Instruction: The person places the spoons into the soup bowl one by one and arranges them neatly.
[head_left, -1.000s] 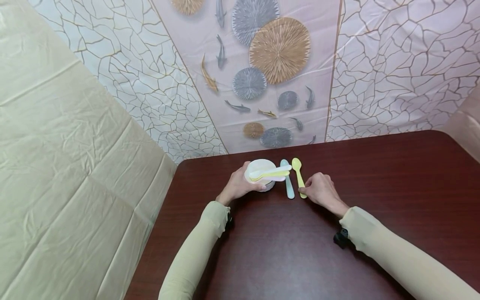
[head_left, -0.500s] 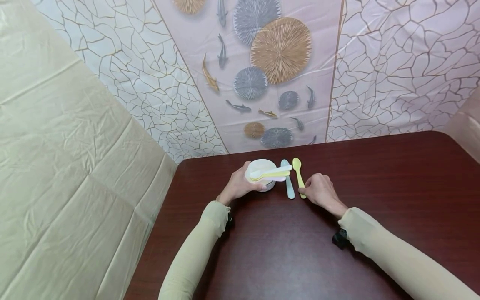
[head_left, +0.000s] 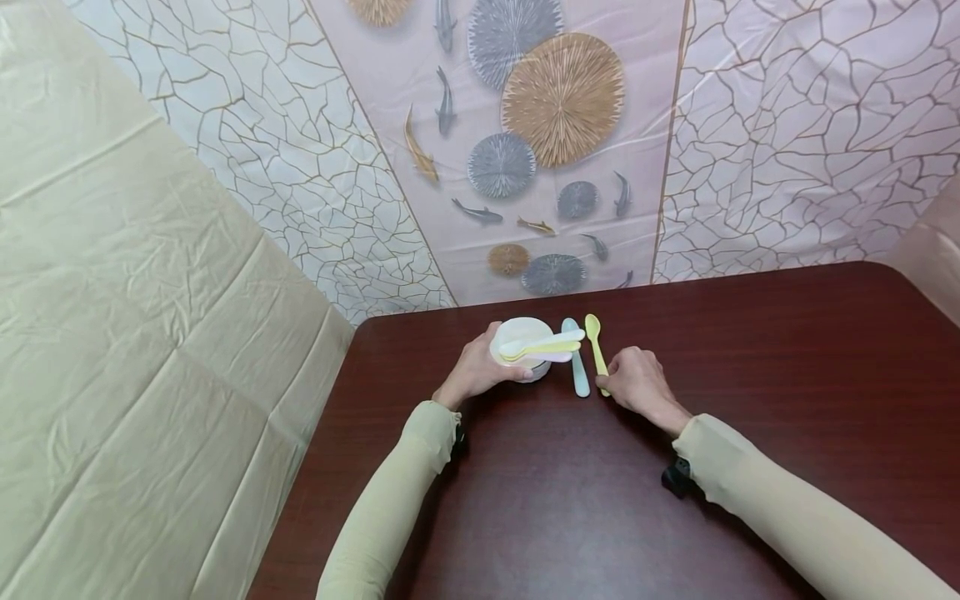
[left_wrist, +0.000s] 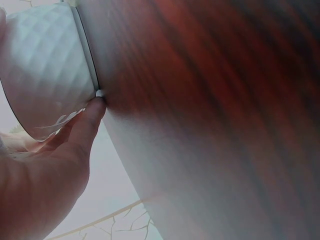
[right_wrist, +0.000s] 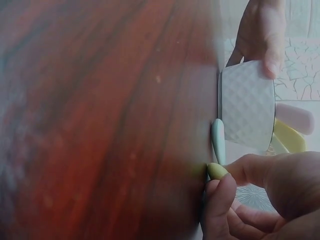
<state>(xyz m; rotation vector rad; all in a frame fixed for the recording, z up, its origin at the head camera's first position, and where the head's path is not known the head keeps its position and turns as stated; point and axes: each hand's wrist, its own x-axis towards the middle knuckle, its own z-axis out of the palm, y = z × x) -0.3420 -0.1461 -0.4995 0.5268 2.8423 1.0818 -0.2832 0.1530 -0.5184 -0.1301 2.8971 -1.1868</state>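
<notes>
My left hand [head_left: 480, 367] grips the side of a white bowl [head_left: 542, 370] with a diamond-textured wall [left_wrist: 47, 65]. Across the bowl's top lie a pale blue, a yellow [head_left: 562, 347] and a pale pink spoon, handles pointing right. Just right of the bowl a light blue spoon [head_left: 580, 377] lies on the table. Beside it is a yellow spoon [head_left: 593, 329], bowl end away from me; my right hand [head_left: 641, 383] pinches its near handle end. In the right wrist view, thumb and finger close on the yellow handle tip [right_wrist: 216, 171], low at the table surface.
The dark reddish-brown table [head_left: 555, 500] extends on both sides of the hands and toward me. A patterned cloth [head_left: 562, 100] hangs behind its far edge, and a plain cream cloth [head_left: 150, 333] hangs at the left.
The yellow spoon pinched by my right hand has shifted very slightly away from me and left. My left hand and the bowl have stayed in place.
</notes>
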